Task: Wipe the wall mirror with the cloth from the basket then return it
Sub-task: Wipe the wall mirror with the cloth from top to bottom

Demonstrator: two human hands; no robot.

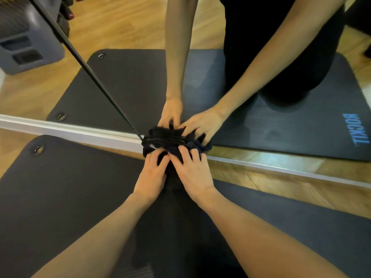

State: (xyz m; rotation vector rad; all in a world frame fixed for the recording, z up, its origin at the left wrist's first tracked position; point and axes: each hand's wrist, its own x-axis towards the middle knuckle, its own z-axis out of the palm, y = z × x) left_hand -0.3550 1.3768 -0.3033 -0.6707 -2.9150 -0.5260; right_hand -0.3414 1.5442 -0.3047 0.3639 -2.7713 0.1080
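hands pressing cloth, mirror base

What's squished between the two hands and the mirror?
A bunched dark cloth. In the head view, the left hand and right hand press it against the mirror at its bottom edge.
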